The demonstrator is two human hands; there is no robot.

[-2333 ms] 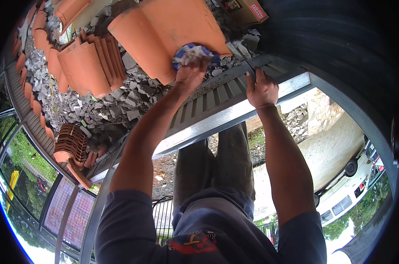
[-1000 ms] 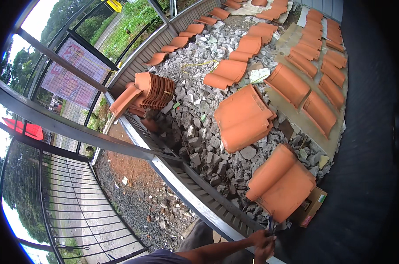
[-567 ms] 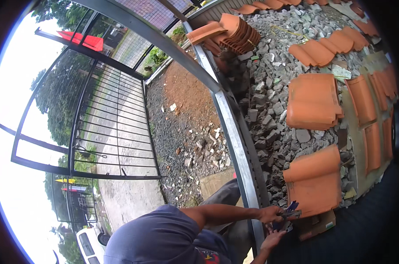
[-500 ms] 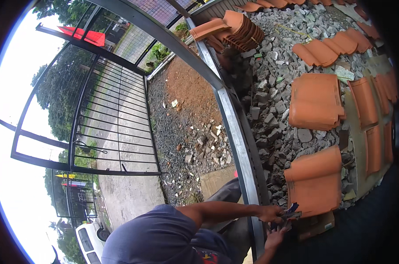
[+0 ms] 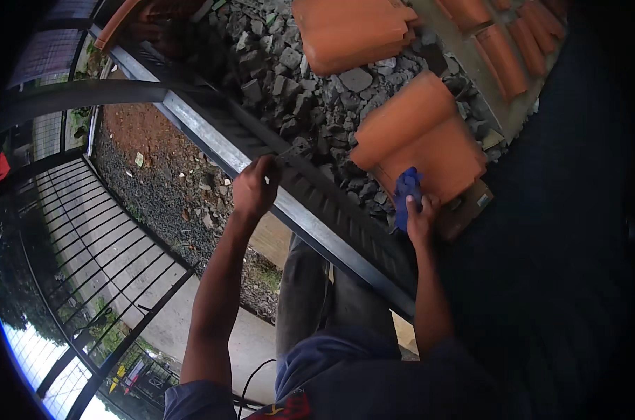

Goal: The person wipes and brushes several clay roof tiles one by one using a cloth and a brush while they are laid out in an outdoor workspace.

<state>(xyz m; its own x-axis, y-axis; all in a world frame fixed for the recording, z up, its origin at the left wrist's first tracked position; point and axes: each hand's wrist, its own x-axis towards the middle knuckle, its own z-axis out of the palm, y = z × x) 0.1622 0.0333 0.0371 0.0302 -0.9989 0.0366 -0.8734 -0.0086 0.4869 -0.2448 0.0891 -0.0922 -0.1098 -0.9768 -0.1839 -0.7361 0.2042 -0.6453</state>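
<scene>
My left hand [image 5: 256, 185] is closed above the pale metal beam. A small grey flat piece [image 5: 291, 152], apparently metal, sticks out from its fingertips over the dark ribbed edge; its kind is hard to make out. My right hand [image 5: 422, 218] grips a crumpled blue cloth [image 5: 408, 197], with the fingers wrapped round its lower part. The cloth lies against the near edge of an orange clay roof tile [image 5: 436, 150]. Under that tile's near corner, a brown cardboard box [image 5: 466, 211] partly shows.
Stacked orange tiles [image 5: 352, 31] sit farther off on grey rubble [image 5: 282, 84]. More tiles [image 5: 501, 59] line a board at the upper right. The metal beam [image 5: 216, 150] runs diagonally before me. A black barred gate [image 5: 111, 262] stands at left above a concrete path.
My hands were together by the tile's near edge; now they are apart. The left has moved left over the beam, while the right keeps the blue cloth. The view has turned.
</scene>
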